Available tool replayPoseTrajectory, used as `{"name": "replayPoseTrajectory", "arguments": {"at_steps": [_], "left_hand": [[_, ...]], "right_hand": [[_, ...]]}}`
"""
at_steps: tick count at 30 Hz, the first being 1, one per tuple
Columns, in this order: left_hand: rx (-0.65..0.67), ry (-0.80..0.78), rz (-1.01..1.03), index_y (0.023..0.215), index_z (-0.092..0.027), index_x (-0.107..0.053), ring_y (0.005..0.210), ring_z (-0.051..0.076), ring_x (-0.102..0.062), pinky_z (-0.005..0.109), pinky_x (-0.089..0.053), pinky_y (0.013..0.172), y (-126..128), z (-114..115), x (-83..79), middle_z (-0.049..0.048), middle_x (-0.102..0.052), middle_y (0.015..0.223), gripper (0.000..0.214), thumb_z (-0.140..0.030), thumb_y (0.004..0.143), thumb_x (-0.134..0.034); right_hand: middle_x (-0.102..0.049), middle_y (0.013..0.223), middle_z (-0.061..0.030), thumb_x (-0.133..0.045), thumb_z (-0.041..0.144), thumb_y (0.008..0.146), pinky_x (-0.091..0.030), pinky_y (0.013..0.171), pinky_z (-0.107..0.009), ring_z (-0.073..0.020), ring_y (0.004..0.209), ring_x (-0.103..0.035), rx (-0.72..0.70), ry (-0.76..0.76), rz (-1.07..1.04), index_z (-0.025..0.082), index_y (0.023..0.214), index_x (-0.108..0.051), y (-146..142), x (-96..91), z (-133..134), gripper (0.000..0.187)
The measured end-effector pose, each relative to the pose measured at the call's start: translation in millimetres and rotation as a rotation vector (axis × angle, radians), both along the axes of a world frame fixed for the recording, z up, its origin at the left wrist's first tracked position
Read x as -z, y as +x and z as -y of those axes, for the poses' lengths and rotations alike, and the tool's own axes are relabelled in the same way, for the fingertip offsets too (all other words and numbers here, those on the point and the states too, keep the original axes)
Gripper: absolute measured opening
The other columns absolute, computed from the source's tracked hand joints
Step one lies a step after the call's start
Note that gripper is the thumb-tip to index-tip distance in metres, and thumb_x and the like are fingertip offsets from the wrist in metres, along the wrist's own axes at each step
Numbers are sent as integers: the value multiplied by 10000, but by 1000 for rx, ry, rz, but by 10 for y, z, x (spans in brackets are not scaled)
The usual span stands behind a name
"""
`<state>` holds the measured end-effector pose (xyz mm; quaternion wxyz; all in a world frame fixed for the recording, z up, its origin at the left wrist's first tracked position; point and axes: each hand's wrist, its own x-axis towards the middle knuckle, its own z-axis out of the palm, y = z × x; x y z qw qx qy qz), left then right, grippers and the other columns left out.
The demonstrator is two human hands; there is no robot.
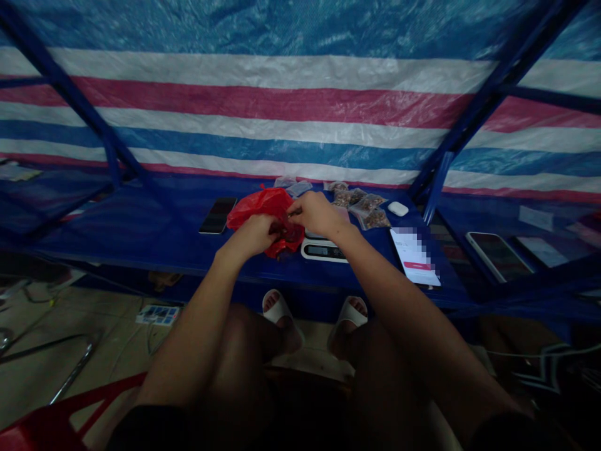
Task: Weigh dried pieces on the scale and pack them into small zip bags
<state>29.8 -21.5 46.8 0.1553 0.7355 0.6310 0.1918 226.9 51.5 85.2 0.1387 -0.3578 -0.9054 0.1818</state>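
Note:
A red plastic bag lies on the blue shelf in front of me. My left hand is closed on the bag's lower edge. My right hand pinches the bag's rim from the right, fingers pressed together. Just under my right hand sits a small white digital scale. Beyond it lie several small clear packets of brown pieces. What is inside the red bag is hidden.
A dark phone lies left of the bag, a lit phone right of the scale, a white earbud case behind it. More phones lie on the right shelf. A power strip is on the floor, a red stool at lower left.

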Motion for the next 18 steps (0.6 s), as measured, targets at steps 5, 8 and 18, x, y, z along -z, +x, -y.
{"name": "replayPoseTrajectory", "arguments": {"at_steps": [5, 8, 18], "left_hand": [[22, -2, -12, 1130, -168, -859, 1101, 268, -824, 342, -627, 992, 28, -20, -20, 120, -873, 1191, 266, -80, 944, -691], [18, 18, -20, 1130, -170, -858, 1108, 279, -825, 366, -621, 1003, 43, -26, -51, 119, -872, 1198, 251, -91, 961, -690], [16, 5, -61, 1143, -154, -852, 1104, 283, -821, 362, -609, 978, 88, -15, -91, 132, -867, 1197, 239, -100, 983, -683]], "right_hand": [[-882, 1082, -122, -752, 134, 933, -555, 895, -335, -249, 964, -791, 163, 95, -18, 137, 1125, -907, 477, -280, -149, 247], [-884, 1061, -126, -766, 75, 902, -562, 902, -340, -261, 969, -799, 164, 131, 110, 140, 1047, -906, 678, -359, -317, 212], [-895, 1041, -91, -852, 86, 856, -572, 815, -310, -238, 916, -812, 49, 67, 324, 211, 1007, -916, 711, -338, -529, 206]]}}
